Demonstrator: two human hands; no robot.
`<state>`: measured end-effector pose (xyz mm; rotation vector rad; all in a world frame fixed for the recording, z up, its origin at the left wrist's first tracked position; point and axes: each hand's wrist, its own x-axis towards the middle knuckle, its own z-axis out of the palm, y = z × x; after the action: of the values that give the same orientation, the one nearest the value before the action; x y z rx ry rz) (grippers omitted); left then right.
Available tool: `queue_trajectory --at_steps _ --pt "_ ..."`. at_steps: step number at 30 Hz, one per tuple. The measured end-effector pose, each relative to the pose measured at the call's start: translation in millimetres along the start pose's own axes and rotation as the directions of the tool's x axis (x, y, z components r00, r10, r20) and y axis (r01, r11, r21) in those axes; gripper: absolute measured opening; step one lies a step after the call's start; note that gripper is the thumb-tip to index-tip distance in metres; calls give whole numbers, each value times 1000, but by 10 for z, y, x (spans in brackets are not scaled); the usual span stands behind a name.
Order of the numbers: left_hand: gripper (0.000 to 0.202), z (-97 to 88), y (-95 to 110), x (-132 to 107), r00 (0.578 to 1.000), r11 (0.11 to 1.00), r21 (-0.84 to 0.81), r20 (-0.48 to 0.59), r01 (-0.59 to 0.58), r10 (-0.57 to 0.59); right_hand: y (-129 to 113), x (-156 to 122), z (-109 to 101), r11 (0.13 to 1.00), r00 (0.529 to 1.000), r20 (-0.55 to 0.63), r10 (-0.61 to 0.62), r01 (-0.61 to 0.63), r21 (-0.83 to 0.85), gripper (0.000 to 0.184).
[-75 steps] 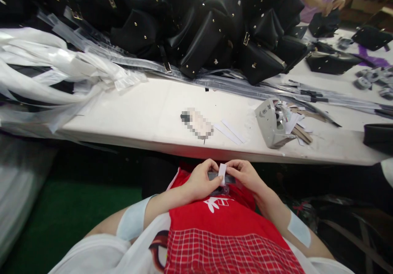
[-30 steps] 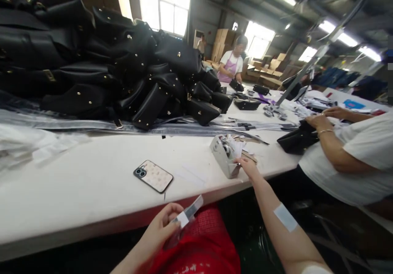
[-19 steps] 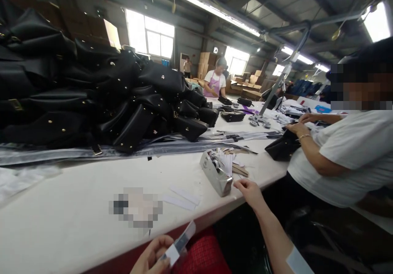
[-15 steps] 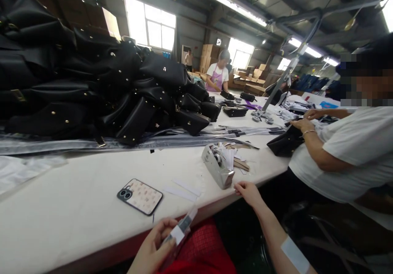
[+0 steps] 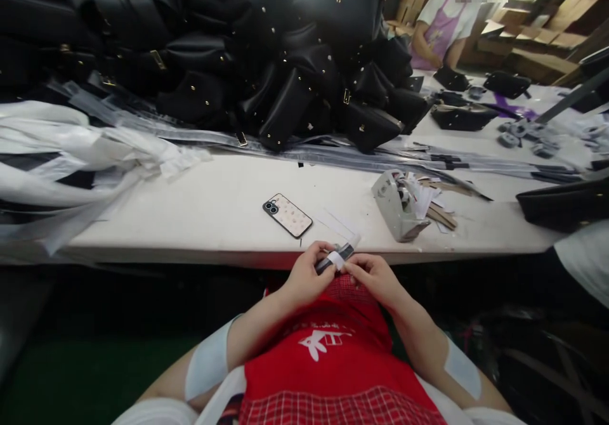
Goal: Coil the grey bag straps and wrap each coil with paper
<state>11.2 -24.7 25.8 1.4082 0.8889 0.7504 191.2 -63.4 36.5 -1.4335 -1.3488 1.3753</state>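
My left hand is wrapped round a folded dark-and-clear strip with a white paper band around its middle. The strip is tilted, its clear end pointing up and right above the front edge of the table. My right hand has thumb and fingers pinched together at the lower right side of the band, touching it. Anything small between those fingertips is hidden. Close by on the table are a phone in a patterned case, thin white paper strips and a grey tape dispenser.
A tall heap of black bags lines the back of the table, with long plastic strips along its foot. White bundled material lies at the left. Across the table stands a person in a purple apron; another person's sleeve shows at right.
My right hand has come from beside the tape dispenser to the band on the strip in my left hand. The view has swung down and to the left.
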Motion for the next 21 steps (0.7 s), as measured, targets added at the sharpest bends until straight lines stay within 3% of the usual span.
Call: queue_trajectory --at_steps 8,13,17,21 --pt "27 -43 -34 -16 998 999 22 -57 -29 30 56 56 63 995 995 26 96 -95 -28 40" --pt "22 1 -63 -20 962 995 103 -270 2 26 43 75 152 994 992 114 54 -64 84 37" --pt "17 -12 -16 -48 917 956 281 -352 -85 186 14 148 324 980 999 -11 33 -31 197 42" --pt "19 -61 -59 -72 851 918 312 -386 -243 357 -14 245 522 949 999 -52 -4 20 315 46"
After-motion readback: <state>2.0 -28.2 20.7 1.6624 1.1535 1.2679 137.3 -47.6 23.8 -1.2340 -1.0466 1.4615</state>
